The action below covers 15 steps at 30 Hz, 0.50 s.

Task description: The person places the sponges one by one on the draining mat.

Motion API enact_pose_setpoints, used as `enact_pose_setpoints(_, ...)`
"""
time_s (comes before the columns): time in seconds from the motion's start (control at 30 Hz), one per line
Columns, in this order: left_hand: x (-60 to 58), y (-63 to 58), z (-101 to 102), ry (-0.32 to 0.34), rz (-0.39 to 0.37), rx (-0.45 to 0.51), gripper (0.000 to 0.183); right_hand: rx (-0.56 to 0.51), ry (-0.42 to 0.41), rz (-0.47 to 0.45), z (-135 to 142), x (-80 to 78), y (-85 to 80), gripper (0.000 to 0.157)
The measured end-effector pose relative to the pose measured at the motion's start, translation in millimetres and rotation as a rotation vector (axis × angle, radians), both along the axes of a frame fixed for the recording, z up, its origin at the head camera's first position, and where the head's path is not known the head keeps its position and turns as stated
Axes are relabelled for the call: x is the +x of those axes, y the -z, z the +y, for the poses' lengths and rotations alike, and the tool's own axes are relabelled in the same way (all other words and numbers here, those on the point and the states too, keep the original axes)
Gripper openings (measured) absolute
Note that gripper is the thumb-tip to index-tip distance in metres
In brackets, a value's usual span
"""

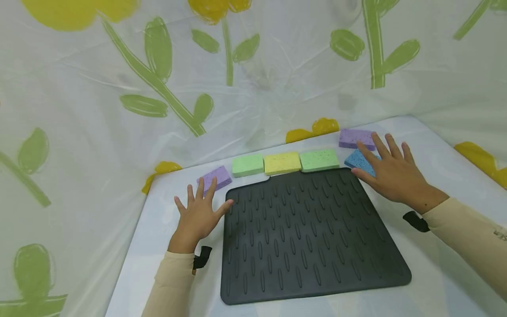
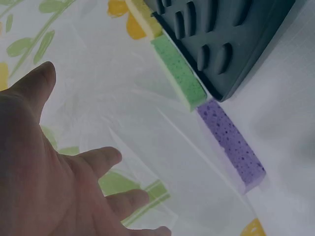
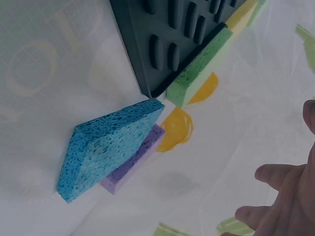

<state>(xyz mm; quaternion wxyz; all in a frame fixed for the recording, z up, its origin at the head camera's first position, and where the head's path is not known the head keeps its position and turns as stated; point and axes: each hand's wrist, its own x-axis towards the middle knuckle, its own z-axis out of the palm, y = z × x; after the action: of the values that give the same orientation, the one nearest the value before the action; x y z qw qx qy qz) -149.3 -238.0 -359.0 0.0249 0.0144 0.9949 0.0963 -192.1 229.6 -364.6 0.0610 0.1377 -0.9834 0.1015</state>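
Both hands are spread with nothing in them. In the head view the left hand hovers by the left edge of a dark grey ribbed mat, its fingertips overlapping a purple sponge. Over on the right, the right hand partly hides a blue sponge and the end of a second purple sponge. Along the mat's far edge sit a green sponge, a yellow sponge and another green sponge. The right wrist view shows the blue sponge close beside the purple one.
The mat lies on a pale table. A white cloth printed with yellow flowers and green leaves hangs behind and at the sides. Black straps are on both wrists, over beige sleeves.
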Motion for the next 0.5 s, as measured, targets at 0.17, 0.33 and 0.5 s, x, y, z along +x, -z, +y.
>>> enact_pose_setpoints(0.17,1.7,1.9,-1,-0.001,0.012,0.009,0.092,-0.015,-0.014,-0.002,-3,1.4,-0.7,0.078)
enact_pose_setpoints(0.33,-0.3,5.4,-3,0.012,0.044,0.009,0.088,-0.081,-0.049,-0.004,-9,7.3,-0.8,0.072)
enact_pose_setpoints(0.5,-16.9,9.3,-8,0.012,0.105,0.035,0.073,-0.225,-0.123,-0.107,-15,12.7,5.5,0.056)
